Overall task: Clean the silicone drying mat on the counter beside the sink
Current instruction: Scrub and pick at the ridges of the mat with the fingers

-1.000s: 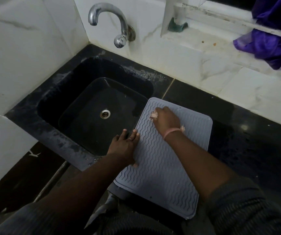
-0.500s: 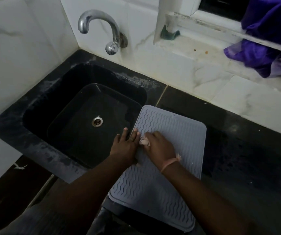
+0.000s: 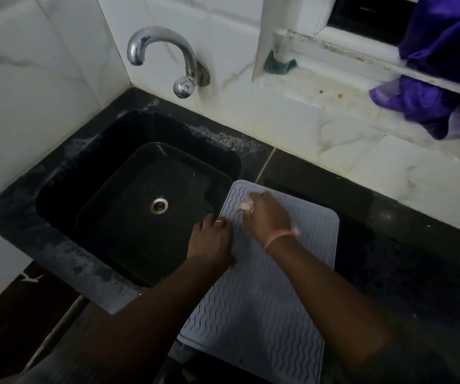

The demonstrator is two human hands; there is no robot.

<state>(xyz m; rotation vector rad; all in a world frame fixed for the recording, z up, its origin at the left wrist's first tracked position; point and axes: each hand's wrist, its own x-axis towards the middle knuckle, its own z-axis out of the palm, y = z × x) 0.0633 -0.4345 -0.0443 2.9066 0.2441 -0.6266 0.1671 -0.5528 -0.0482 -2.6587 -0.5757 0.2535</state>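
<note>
A grey silicone drying mat with wavy ridges lies on the black counter just right of the black sink. My right hand is on the mat's far left part and grips a small pale pinkish wad, a cloth or sponge, pressed to the mat. My left hand rests with straight fingers on the mat's left edge beside the sink and wears a ring. The near end of the mat hangs over the counter's front edge.
A chrome tap juts from the tiled wall above the sink, whose drain shows in the basin. A purple cloth hangs over the window ledge at upper right. A green sponge sits on the ledge.
My right hand swept the wad from the mat's far middle back toward the left edge, then up to the far left part. My left hand stayed on the mat's left edge.
</note>
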